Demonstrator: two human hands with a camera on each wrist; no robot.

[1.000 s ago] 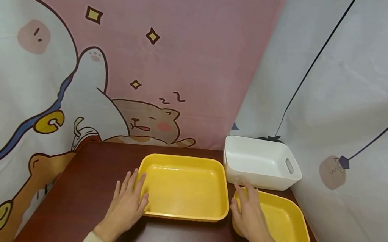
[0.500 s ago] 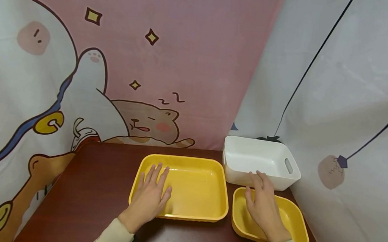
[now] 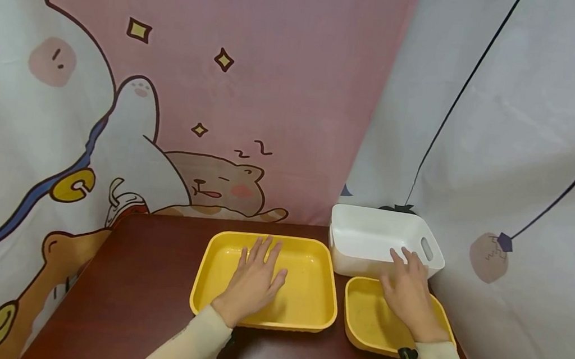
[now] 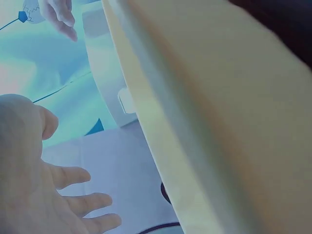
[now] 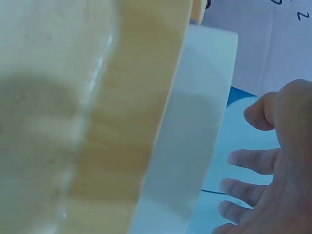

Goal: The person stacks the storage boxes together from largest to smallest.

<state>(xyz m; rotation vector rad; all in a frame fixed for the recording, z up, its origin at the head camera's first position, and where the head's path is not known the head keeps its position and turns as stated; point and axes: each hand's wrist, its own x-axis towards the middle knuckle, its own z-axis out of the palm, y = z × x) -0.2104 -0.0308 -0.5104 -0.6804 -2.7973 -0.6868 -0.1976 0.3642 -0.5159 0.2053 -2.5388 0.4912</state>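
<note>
My left hand (image 3: 254, 281) hovers over the large yellow tray (image 3: 306, 323), fingers spread and holding nothing. To its right, my right hand (image 3: 409, 293) is above the smaller yellow bin (image 3: 362, 320), its fingertips overlapping the near side of the white bin (image 3: 362, 264) in the head view. The left wrist view shows the left hand (image 4: 44, 190) with fingers extended, apart from the tray's wall (image 4: 161, 146). In the right wrist view the right hand (image 5: 278, 165) has its fingers extended, nothing in it, beside the white bin (image 5: 190, 122) and the yellow wall (image 5: 136, 97).
All three containers stand on a dark red-brown table (image 3: 152, 281). A pink and white cartoon cloth (image 3: 294, 90) hangs behind the table, and a pale cloth (image 3: 512, 163) closes off the right side. The white bin has a handle slot.
My left hand has moved right from the large tray's left edge to over its middle. My right hand has shifted right and farther away, over the small bin. The containers stay put.
</note>
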